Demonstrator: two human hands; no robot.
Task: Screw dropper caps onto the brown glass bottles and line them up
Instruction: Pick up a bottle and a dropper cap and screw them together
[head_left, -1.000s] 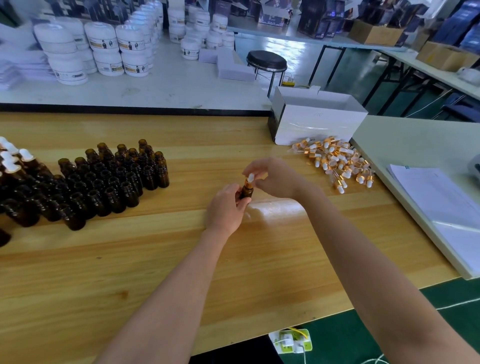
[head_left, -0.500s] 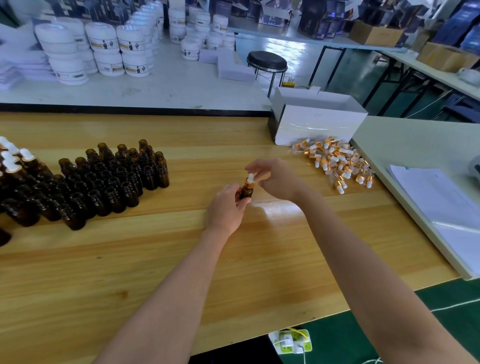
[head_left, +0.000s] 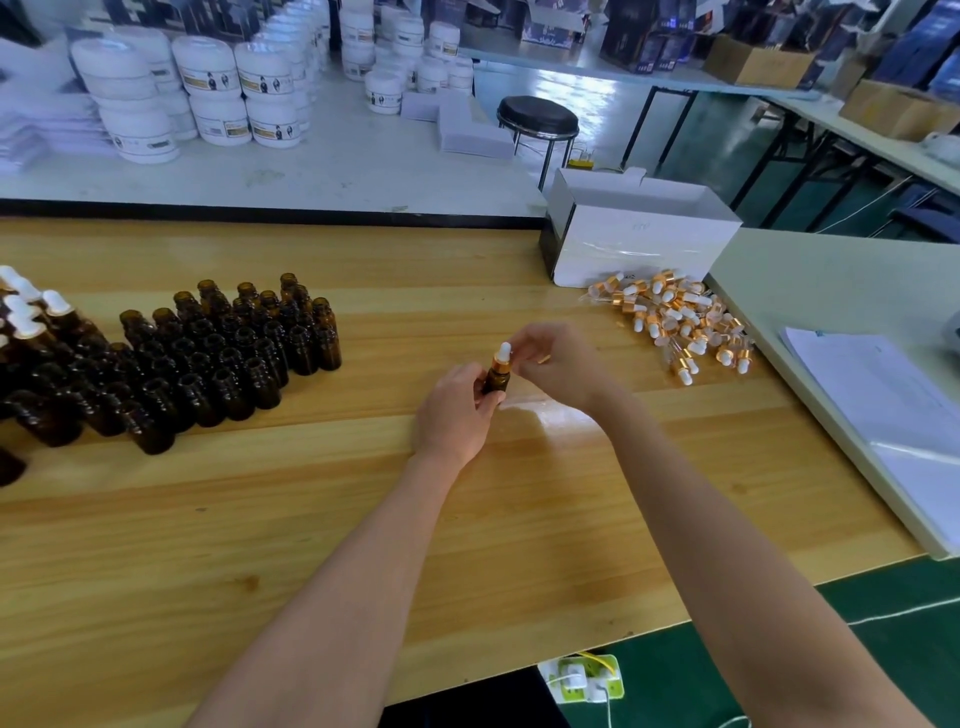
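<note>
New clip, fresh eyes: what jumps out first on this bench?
At the centre, the left hand grips a brown bottle while the right hand pinches its dropper cap. A dense block of uncapped brown bottles fills the left of the wooden table; loose dropper caps lie heaped right, before a white box.

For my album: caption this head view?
Left hand holds brown bottle; right hand twists its dropper cap.

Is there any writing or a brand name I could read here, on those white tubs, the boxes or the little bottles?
No text here can be read.
White tubs: labels with a small figure and lines of print, too small and blurred.
White box: a faint mark on its front, illegible.
Sheets of paper: print too faint.
Brown bottles: no labels visible.
</note>
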